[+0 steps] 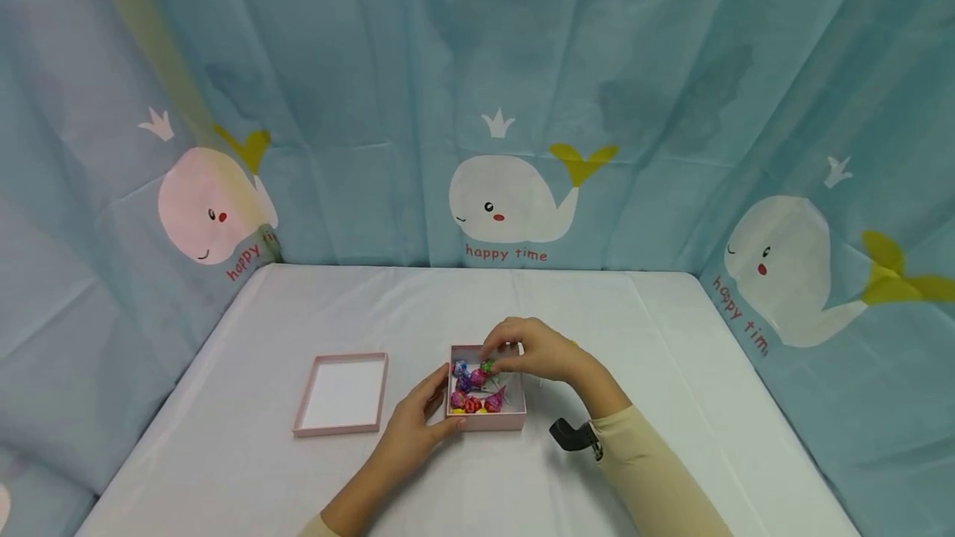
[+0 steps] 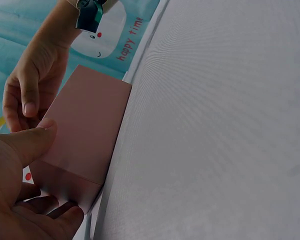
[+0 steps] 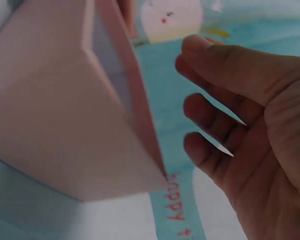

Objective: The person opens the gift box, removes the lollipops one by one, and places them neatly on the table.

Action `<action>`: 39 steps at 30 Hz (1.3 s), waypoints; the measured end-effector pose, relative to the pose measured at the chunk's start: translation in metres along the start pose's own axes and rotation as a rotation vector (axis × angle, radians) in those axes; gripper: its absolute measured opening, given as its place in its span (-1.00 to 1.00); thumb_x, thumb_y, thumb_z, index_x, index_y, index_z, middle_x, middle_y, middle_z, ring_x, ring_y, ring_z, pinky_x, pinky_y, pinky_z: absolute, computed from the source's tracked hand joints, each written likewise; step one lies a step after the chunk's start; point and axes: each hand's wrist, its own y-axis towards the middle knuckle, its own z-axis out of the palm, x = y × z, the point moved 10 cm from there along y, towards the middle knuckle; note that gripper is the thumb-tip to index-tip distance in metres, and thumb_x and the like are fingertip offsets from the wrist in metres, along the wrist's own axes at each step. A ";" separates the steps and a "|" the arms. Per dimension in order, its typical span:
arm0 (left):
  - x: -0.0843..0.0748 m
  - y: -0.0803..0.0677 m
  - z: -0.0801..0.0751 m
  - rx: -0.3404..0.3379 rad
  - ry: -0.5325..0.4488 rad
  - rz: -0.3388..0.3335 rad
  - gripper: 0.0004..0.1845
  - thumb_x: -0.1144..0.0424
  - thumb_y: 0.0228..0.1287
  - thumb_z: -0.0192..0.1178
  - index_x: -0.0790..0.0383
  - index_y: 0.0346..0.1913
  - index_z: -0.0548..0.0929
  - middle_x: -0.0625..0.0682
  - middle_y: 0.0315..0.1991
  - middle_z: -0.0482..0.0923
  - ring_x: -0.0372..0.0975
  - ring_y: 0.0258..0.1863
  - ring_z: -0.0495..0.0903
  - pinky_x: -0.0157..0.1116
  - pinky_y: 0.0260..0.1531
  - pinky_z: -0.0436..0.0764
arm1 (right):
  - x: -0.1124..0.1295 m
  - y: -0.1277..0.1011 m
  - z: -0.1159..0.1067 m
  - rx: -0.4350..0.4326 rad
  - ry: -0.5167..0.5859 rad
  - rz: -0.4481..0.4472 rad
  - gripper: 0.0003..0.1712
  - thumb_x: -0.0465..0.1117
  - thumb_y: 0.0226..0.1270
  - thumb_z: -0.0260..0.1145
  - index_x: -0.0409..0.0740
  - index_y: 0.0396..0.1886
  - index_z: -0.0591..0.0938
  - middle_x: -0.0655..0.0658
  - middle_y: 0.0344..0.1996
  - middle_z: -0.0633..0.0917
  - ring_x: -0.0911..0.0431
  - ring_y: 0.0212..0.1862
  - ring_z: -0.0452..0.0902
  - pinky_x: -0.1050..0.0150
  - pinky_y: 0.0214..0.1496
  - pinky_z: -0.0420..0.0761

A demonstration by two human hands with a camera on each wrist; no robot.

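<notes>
An open pink box (image 1: 494,423) stands on the table with several lollipops in bright wrappers (image 1: 477,379) inside. My left hand (image 1: 410,428) grips its left side, the thumb on the front wall and the fingers along the side, as the left wrist view also shows. Over the back right of the opening hovers my right hand (image 1: 543,352), fingers bent loosely, close to a green-wrapped lollipop (image 1: 487,365). In the right wrist view the right hand (image 3: 262,115) shows nothing between its fingers, apart from the box wall (image 3: 55,110).
Left of the box lies a shallow pink lid (image 1: 345,394), its white inside facing up. A white cloth covers the table (image 1: 642,454). Blue curtains (image 1: 358,106) with whale prints stand along the back and both sides. A black strap piece (image 1: 573,435) sticks out at the right wrist.
</notes>
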 end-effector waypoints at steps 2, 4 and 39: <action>0.001 0.000 0.000 0.006 -0.006 0.001 -0.01 0.22 0.16 0.53 0.19 0.59 0.22 0.15 0.58 0.19 0.07 0.49 0.32 -0.20 0.44 0.39 | 0.000 0.005 0.014 0.066 0.018 -0.004 -0.79 -0.22 0.32 0.49 -0.03 -0.06 0.80 0.16 -0.08 0.74 0.03 -0.05 0.63 0.16 0.01 0.73; 0.001 -0.001 0.000 0.010 -0.007 0.003 -0.01 0.22 0.16 0.53 0.18 0.60 0.22 0.15 0.58 0.19 0.07 0.50 0.32 -0.22 0.45 0.39 | 0.000 0.008 0.026 0.118 0.022 0.000 -0.79 -0.26 0.32 0.49 -0.04 -0.06 0.80 0.14 -0.11 0.74 0.08 -0.09 0.63 0.25 0.00 0.73; -0.001 0.000 -0.001 -0.003 -0.012 0.023 -0.01 0.26 0.13 0.55 0.19 0.59 0.24 0.12 0.58 0.21 0.00 0.52 0.29 -0.23 0.43 0.41 | -0.010 0.018 0.081 0.292 -0.332 -0.041 -0.73 -0.22 0.19 0.58 0.21 -0.15 0.81 0.38 -0.26 0.70 0.41 -0.13 0.47 0.58 -0.07 0.59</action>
